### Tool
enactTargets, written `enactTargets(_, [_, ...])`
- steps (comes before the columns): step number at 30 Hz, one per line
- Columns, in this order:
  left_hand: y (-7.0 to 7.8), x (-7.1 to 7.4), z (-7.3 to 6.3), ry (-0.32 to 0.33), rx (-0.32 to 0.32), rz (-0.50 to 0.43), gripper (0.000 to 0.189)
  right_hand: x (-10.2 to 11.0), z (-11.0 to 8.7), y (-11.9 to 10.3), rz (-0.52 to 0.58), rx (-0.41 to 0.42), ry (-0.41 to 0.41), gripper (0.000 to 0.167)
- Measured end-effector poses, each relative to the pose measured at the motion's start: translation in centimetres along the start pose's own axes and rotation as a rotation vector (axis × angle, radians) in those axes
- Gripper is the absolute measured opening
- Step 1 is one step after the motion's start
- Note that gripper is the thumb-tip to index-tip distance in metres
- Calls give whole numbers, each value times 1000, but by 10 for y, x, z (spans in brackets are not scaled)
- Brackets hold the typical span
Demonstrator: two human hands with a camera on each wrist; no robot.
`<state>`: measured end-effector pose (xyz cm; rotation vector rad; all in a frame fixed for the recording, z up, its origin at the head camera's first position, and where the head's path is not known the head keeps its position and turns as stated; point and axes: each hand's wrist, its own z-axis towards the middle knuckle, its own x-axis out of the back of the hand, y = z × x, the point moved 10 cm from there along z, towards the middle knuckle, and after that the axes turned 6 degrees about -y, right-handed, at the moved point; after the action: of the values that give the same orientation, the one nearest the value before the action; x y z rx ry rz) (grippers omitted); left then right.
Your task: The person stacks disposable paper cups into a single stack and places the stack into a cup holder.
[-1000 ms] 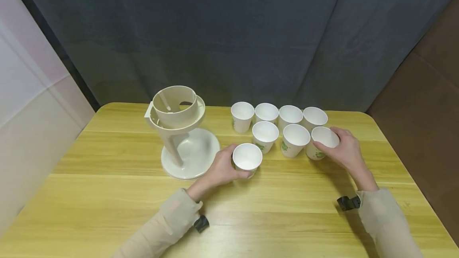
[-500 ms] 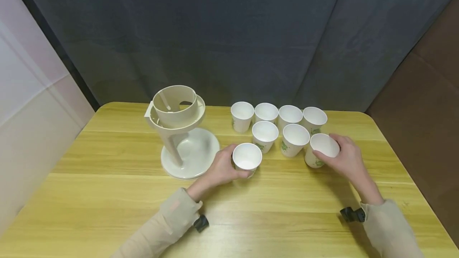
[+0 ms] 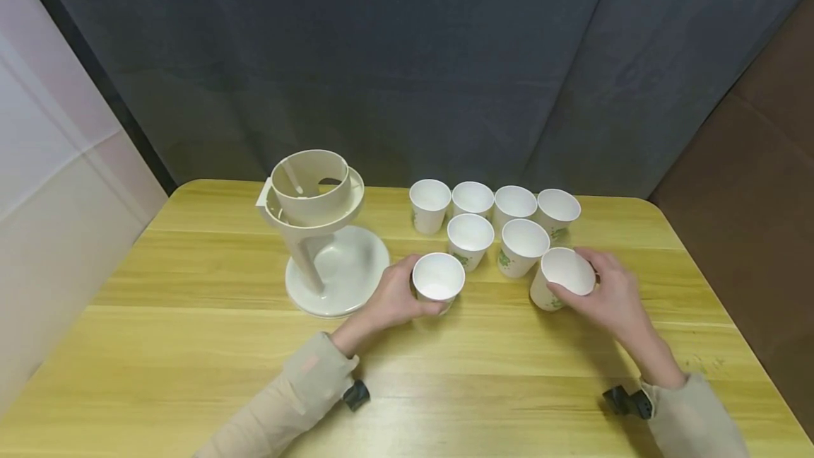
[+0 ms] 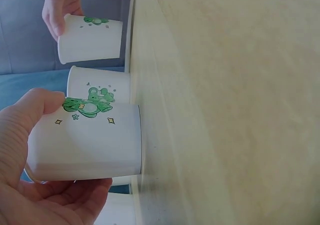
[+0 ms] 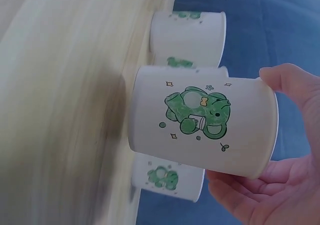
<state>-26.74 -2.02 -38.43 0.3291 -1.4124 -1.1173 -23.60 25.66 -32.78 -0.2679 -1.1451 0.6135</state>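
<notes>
My left hand grips a white paper cup at the front left of the group, thumb on the near side and fingers behind. In the left wrist view that cup shows a green bear print, its base right at the tabletop. My right hand holds another paper cup near its rim, slightly tilted, in front of the right end of the rows. The right wrist view shows this cup with a green bear, a gap and shadow between its base and the wood.
Several more paper cups stand upright behind, in two rows. Left of them is a cream plastic stand with a ring-shaped holder above a round base. A dark curtain hangs behind the wooden table.
My right hand has drawn its cup out of the front row, toward me and slightly left, and it now tilts. My left hand and its cup have stayed in place.
</notes>
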Motion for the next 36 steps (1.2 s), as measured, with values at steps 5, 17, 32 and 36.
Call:
enactTargets(5, [0, 0, 0, -7, 4, -11, 68, -1, -3, -10, 25, 20, -11, 58])
enactTargets(17, [0, 1, 0, -18, 16, -9, 68, -1, -7, -44, 76, 131, -18, 60])
enactTargets(32, [-1, 0, 0, -15, 16, -5, 67, -7, 10, -95, 100, 238, -80, 64])
enactTargets(36, [0, 0, 0, -18, 18, -17, 67, -6, 20, -105, 118, 257, -86, 65])
